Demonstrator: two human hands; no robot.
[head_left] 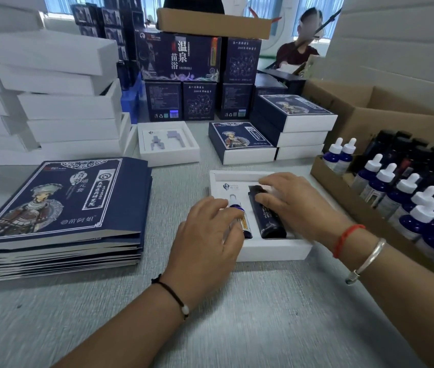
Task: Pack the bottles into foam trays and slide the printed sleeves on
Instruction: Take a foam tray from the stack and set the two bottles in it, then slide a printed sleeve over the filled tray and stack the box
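Two bottles lie side by side in the white foam tray (pixel 271 249) at centre: a dropper bottle (pixel 241 216) on the left, a dark tube bottle (pixel 269 219) on the right. Left hand (pixel 210 235) rests fingers on the dropper bottle, pressing, not clenched. Right hand (pixel 290 200) lies flat, fingers on the tube's far end. Stacked printed sleeves (pixel 59 205) sit to the left; a spare empty tray (pixel 169 144) lies beyond. Cardboard box of dropper bottles (pixel 407 205) stands right.
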